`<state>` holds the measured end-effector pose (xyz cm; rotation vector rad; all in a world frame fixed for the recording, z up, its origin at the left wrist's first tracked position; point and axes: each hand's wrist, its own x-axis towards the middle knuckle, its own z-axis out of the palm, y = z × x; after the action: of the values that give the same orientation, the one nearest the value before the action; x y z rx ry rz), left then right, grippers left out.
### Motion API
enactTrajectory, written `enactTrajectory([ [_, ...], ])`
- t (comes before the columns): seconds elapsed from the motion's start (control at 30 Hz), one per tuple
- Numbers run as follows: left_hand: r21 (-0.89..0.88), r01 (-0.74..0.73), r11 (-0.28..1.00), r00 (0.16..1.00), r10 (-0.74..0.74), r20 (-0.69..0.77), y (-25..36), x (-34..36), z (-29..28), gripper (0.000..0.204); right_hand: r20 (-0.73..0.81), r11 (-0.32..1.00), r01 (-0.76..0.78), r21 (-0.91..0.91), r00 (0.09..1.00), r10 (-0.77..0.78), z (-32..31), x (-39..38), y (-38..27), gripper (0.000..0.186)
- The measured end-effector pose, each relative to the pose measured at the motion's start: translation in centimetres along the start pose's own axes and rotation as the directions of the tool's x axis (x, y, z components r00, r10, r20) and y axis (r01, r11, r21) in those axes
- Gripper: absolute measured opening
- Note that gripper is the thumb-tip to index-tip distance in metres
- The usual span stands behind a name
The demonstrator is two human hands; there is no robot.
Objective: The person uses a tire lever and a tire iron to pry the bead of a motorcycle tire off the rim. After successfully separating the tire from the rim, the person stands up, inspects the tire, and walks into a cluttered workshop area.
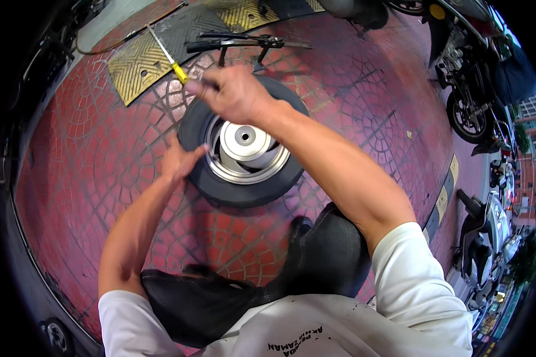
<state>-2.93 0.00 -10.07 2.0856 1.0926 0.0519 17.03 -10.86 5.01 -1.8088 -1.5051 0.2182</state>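
Observation:
A black tyre on a silver wheel rim (245, 138) lies flat on the paving in front of me. My left hand (181, 157) rests on the tyre's left side, fingers spread over the rubber and thumb toward the rim. Above the tyre's far part, my right hand (235, 94) is curled and slightly blurred, closed at the handle end of a screwdriver (178, 71). The screwdriver has a yellow handle and a long metal shaft pointing away to the far left. Its handle end is partly hidden by my fingers.
Beyond the tyre stands a dark metal tool with long bars (256, 43). A black-and-yellow rubber ramp (140, 71) lies farther back, with a brown hose (110, 49) across the far left. Motorcycles (470, 113) and a scooter (485, 244) are parked at right.

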Motion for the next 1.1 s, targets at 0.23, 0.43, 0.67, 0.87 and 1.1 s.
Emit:
enactTrajectory([
  [0.23,-0.343,0.575,0.742,0.786,-0.387,0.482,1.4,-3.0,1.4,0.098,0.349,0.937,0.344,-0.069,0.888,-0.300,-2.2,-9.9,1.3,0.039],
  [0.43,-0.123,0.100,0.987,0.986,-0.115,-0.122,2.7,2.3,0.8,0.108,-0.341,0.986,0.004,0.166,0.939,0.054,-6.1,-24.4,9.5,0.023],
  [0.67,-0.023,0.171,0.985,0.961,-0.172,-0.215,5.1,3.7,2.4,0.106,0.022,-0.081,0.260,0.962,0.221,0.975,-4.3,-33.7,24.9,0.041],
  [0.87,-0.312,0.143,0.939,0.944,-0.224,-0.243,3.7,3.7,3.6,0.102,-0.091,0.062,0.347,0.936,0.067,0.994,-9.1,-30.1,24.2,0.045],
  [1.1,-0.592,0.105,0.799,0.939,-0.276,-0.206,4.2,3.4,4.3,0.094,-0.285,0.160,0.339,0.927,0.359,0.889,-15.2,-22.4,26.7,0.044],
])
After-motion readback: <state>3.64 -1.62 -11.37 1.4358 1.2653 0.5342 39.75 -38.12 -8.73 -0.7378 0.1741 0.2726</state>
